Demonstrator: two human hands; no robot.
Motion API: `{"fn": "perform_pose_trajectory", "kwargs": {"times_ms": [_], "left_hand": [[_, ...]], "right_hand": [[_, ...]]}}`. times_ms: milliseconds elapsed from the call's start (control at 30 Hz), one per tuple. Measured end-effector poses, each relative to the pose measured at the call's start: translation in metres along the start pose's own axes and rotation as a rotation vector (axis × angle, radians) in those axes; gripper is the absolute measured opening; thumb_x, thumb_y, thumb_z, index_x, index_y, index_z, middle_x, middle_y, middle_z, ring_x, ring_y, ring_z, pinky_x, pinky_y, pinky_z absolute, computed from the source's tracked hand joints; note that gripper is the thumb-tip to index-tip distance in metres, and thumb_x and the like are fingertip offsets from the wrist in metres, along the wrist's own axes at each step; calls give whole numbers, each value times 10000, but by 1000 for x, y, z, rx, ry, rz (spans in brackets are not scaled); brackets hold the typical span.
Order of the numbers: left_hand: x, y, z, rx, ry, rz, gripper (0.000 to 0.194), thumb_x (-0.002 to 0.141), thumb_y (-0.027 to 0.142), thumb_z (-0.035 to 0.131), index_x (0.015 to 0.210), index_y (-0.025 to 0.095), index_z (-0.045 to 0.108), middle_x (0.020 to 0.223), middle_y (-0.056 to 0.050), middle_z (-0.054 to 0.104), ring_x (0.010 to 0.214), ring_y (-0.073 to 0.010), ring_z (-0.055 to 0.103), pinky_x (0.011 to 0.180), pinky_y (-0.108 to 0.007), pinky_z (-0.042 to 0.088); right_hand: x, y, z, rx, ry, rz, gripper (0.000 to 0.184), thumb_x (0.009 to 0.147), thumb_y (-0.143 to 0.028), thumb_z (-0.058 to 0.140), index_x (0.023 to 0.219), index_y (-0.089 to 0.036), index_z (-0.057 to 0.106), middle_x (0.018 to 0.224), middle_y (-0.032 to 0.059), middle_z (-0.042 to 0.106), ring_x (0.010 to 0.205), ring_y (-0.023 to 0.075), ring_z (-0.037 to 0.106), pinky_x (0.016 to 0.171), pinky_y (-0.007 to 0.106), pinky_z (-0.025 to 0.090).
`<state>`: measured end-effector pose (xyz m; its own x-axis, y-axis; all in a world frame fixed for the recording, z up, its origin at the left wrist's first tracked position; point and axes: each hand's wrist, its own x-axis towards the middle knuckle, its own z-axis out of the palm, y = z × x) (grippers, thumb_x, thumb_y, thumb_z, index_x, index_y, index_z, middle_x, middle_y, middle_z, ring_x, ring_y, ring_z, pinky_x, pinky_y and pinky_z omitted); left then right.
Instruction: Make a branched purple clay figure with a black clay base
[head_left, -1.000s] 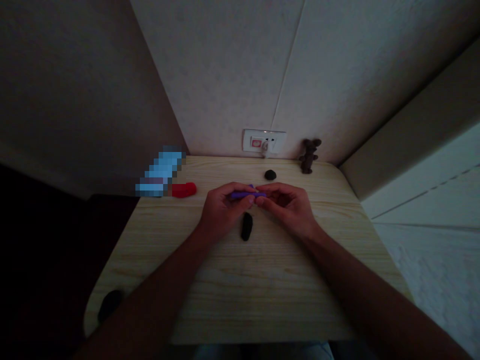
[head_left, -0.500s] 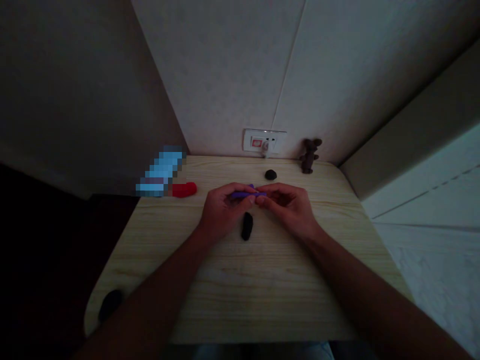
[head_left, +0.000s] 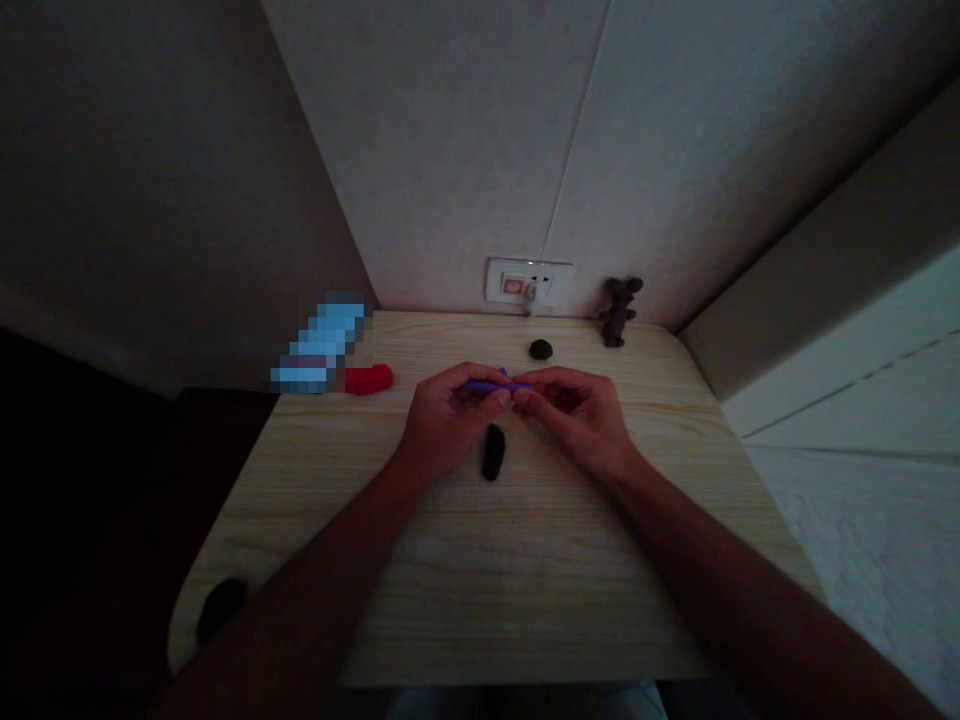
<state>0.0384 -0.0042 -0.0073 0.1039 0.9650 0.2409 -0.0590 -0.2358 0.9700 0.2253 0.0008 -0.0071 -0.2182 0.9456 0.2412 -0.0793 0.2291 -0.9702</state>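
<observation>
Above the middle of the wooden table, my left hand [head_left: 448,412] and my right hand [head_left: 579,412] meet with fingertips nearly touching. Between them they pinch a thin purple strip of modelling clay [head_left: 486,386], held roughly level. A small purple bit shows behind it, partly hidden by the fingers. Just below the hands an oblong black clay lump [head_left: 493,453] lies on the table. Beyond them sits a smaller, rounder black lump [head_left: 541,350].
The wooden table [head_left: 525,590] stands against a wall with a socket plate [head_left: 529,283]. A dark brown bear figure [head_left: 618,312] stands at the back right. A red clay piece [head_left: 369,379] lies left beside a blurred-out blue object [head_left: 322,345]. A black lump [head_left: 221,608] is near left.
Both hands stay in nearly the same place, and the purple strip has shifted only slightly between the fingers. The other things have not moved.
</observation>
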Motion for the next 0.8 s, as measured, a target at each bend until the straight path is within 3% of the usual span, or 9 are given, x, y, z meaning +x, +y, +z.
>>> {"fn": "perform_pose_trajectory", "kwargs": {"times_ms": [167,300,500,800], "left_hand": [[0,-1,0,-23,-8,2,281,799,349,852,997,185,738,1007,-71,799,901,-202,769,823,-329,636],[1,-1,0,3,-4,-18,256,823,381,836,957,180,750,913,-63,793,804,-187,756,771,-318,632],[0,0,0,14,1,1,226,793,335,853,931,178,767,993,-86,814,916,-216,773,869,-353,639],[0,-2,0,-22,-5,-22,261,785,349,864,956,175,773,982,-90,821,894,-225,784,839,-363,652]], "right_hand": [[0,-1,1,9,29,-18,246,771,-386,934,945,-244,834,868,36,832,769,187,786,780,347,672],[0,0,1,9,22,-32,262,773,-396,931,960,-245,828,918,44,839,816,197,799,819,363,679],[0,1,1,22,24,-1,255,751,-354,952,963,-260,846,915,28,842,796,168,788,812,320,663],[0,-2,2,3,21,-33,295,751,-417,946,951,-238,824,905,46,828,813,196,787,828,363,672]]}}
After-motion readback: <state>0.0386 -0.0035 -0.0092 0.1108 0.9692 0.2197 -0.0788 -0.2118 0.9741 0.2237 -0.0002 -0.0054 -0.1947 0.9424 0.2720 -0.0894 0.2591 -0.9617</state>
